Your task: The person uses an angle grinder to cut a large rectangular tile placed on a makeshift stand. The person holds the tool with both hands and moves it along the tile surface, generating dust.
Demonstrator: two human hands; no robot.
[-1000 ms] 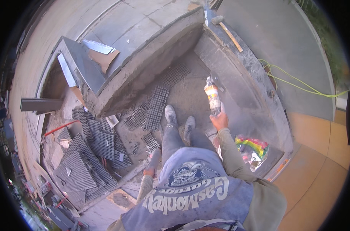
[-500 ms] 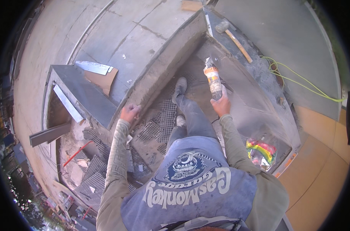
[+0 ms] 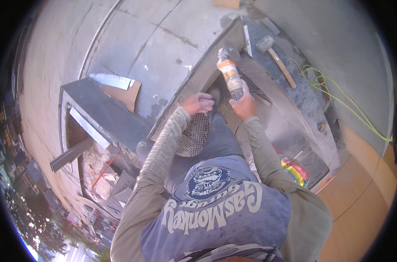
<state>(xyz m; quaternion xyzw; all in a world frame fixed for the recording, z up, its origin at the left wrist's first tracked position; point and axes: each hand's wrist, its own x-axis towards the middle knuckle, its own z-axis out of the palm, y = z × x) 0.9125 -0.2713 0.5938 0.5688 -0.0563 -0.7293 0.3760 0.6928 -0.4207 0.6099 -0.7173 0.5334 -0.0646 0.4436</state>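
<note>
My right hand is wrapped round the rear body of an angle grinder, which has orange and white wrapping. Its grey round disc end points away from me, beside the inner face of a low wall. Just left of the grinder is my left hand, fingers curled in with nothing showing in them. Below it lies grid-patterned tile, between the wall and my bent leg. One of my shoes shows behind the left hand, partly hidden.
On the right ledge lies a mallet with a wooden handle, near a coiled yellow-green cord. A colourful bag sits low right. At left are cardboard, metal strips, a red rod and tile pieces.
My left hand has come off its place by the wall's near end and moved right and forward, close to the grinder. The grinder has shifted left and forward toward the wall. My legs are now bent.
</note>
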